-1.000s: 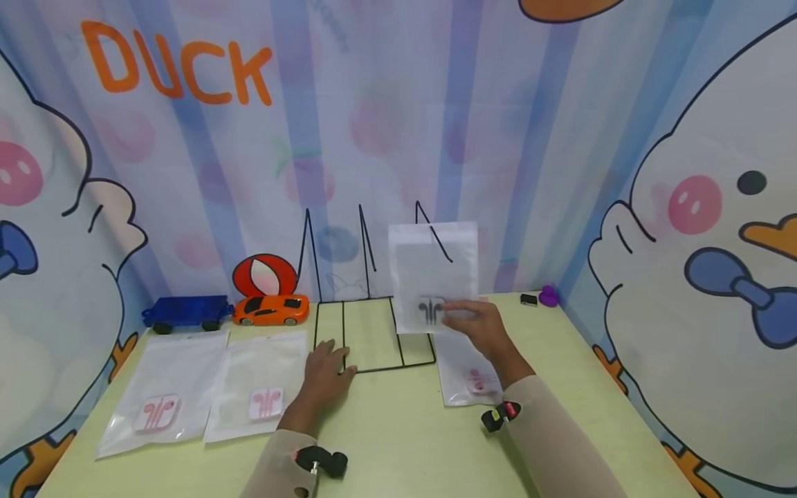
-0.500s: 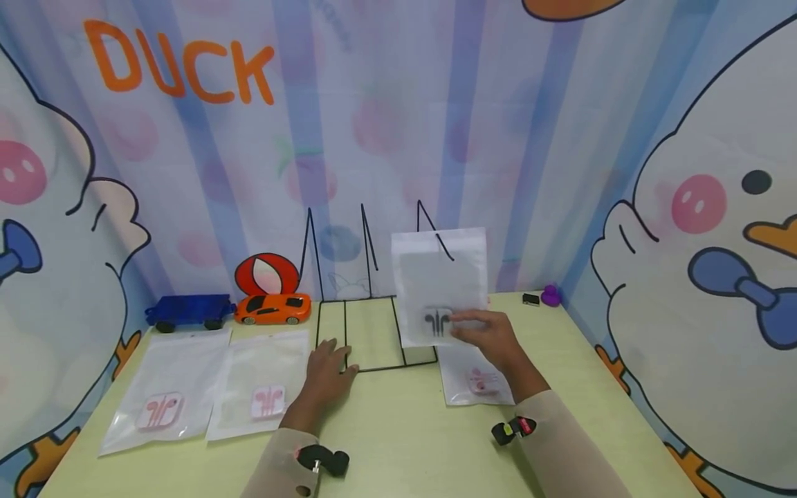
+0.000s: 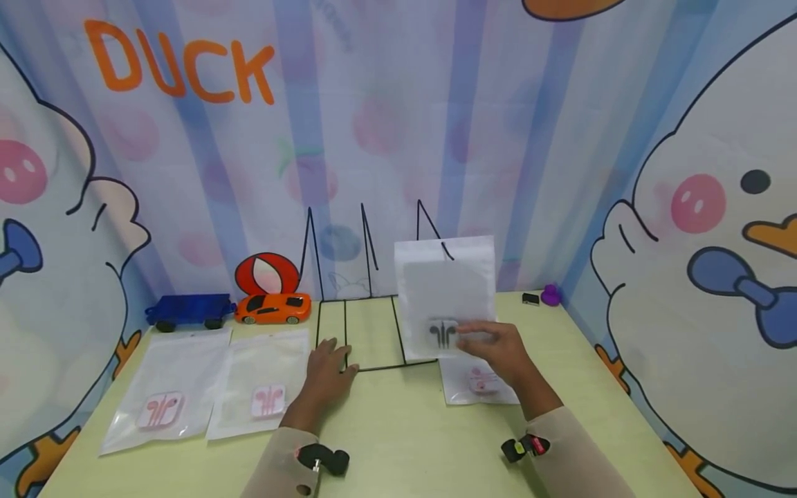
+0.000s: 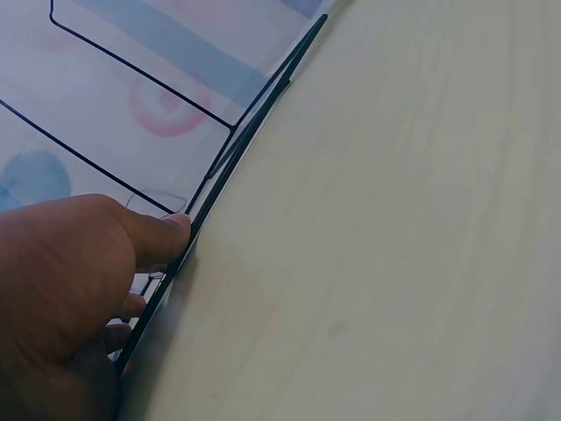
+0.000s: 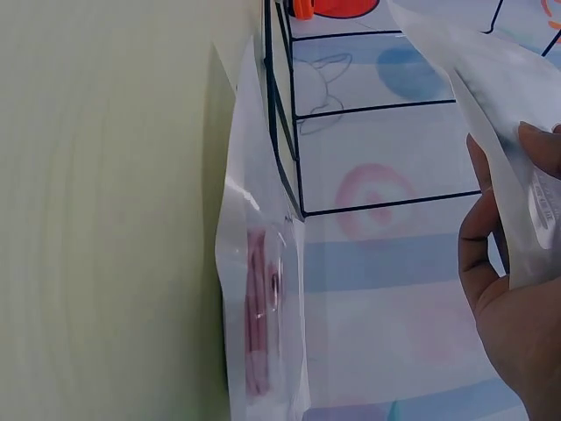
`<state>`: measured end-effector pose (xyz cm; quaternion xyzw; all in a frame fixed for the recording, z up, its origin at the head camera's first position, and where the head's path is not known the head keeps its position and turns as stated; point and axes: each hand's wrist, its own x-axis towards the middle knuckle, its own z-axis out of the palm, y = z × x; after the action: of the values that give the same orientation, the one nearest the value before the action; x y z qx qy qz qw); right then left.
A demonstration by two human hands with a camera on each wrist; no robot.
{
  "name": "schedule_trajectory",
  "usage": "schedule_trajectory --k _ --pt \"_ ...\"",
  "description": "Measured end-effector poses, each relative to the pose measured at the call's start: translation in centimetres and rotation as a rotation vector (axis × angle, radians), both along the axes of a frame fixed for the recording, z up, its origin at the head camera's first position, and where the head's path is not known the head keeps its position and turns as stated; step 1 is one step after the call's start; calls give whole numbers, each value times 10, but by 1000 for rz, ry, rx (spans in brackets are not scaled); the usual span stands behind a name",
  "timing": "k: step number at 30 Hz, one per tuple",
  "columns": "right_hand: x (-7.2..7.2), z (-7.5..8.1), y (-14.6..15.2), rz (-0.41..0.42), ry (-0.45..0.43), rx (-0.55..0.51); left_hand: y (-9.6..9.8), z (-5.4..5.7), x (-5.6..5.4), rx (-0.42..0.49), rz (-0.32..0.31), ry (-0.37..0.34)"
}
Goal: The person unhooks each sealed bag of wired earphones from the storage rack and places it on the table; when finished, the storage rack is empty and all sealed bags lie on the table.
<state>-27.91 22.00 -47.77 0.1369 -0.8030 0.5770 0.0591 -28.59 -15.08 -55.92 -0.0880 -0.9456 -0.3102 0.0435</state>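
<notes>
My right hand (image 3: 498, 353) pinches the lower right edge of a white zip bag (image 3: 445, 283) holding dark-looking earphones (image 3: 443, 335). The bag hangs at the right prong of a black wire rack (image 3: 373, 369); the prong's tip shows in front of the bag's top. In the right wrist view, thumb and fingers lie on opposite sides of the bag (image 5: 491, 114). My left hand (image 3: 326, 377) rests with spread fingers on the rack's left front base. Its thumb (image 4: 166, 235) touches the front wire in the left wrist view. Two other prongs carry nothing.
Two bags with pink earphones, a left one (image 3: 165, 373) and a nearer one (image 3: 258, 366), lie left of the rack. Another bag (image 3: 457, 387) lies right, partly hidden. Behind are a blue trailer (image 3: 189, 311), an orange car (image 3: 274, 310) and a purple toy (image 3: 551, 295).
My right hand has drawn the bag down, toward me and slightly right, so its top edge is nearer the prong's tip. The left hand stays on the rack.
</notes>
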Motion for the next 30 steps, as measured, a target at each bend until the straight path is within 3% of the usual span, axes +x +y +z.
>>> schedule_trajectory --k 10,19,30 --pt "18 1 3 25 -11 -27 1 -1 3 12 9 3" --pt "28 2 6 5 12 -34 1 7 4 23 7 19" --pt "37 -3 9 11 72 -28 0 2 2 27 7 14"
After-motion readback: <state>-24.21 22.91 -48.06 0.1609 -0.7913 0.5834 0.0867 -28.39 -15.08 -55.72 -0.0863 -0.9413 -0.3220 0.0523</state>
